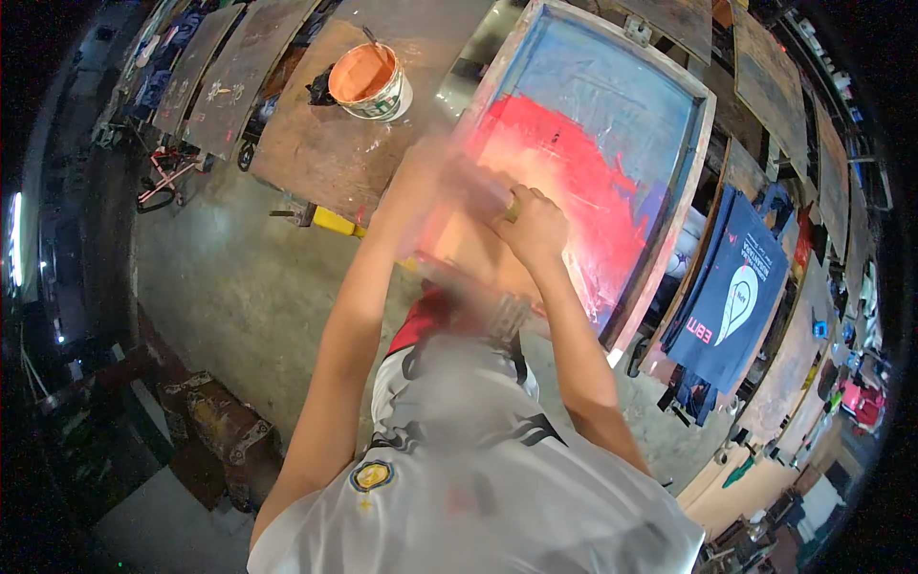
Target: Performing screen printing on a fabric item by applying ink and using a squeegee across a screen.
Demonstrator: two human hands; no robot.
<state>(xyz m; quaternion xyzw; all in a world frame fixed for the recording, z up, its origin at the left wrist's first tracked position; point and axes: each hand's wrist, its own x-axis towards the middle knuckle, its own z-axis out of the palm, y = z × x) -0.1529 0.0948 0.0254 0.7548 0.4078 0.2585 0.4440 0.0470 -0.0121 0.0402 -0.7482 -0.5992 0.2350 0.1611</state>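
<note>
A screen-printing frame (703, 134) with a pale wooden rim lies ahead of me, tilted in view. Its mesh is blue at the far end, with red and orange ink (583, 163) spread over the middle and near part. My right hand (537, 225) is closed round the right end of a squeegee (486, 191), a blurred pinkish bar above the inked mesh. My left hand (435, 158) is at the bar's other end, over the frame's left side. Motion smears its fingers, so its grip does not show.
Left of the frame, a white bucket (390, 103) of orange ink stands on a brown board (296, 124) with a stirring stick in it. A yellow-handled tool (335, 222) sits at the board's near edge. Printed dark blue bags (732, 287) lie on the right. More boards line both sides.
</note>
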